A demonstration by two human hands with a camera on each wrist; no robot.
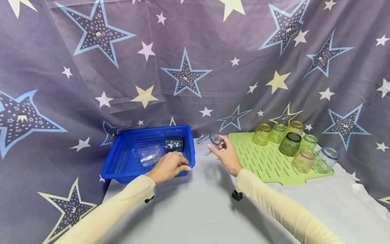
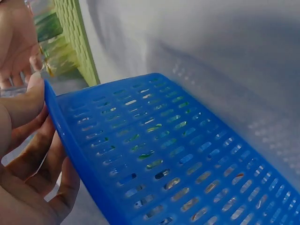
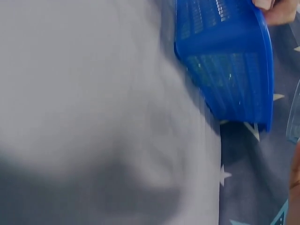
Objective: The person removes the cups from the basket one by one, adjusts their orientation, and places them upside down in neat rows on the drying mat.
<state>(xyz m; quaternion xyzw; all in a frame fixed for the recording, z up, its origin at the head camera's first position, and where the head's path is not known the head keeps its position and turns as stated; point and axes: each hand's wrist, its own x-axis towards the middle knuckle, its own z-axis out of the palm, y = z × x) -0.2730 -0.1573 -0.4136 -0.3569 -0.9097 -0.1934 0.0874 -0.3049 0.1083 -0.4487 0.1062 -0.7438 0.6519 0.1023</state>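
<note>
A starry cloth [image 1: 186, 110] is hanging behind the blue basket [image 1: 120, 152]. Just right of the basket, the right hand [image 1: 226, 154] is pinching a clear glass [image 1: 215, 139]; the left hand [image 1: 170, 166] is resting at the basket's near right corner, whether gripping anything I can't tell. Seven tumblers [image 1: 290, 145] are standing on a green mat [image 1: 246, 152] further right of the basket, so most are looking placed; at least two glasses [image 1: 174, 143] are left lying inside it.

The basket [image 1: 191, 149] looks plastic, the held tumbler [image 1: 214, 139] glossy glass.
</note>
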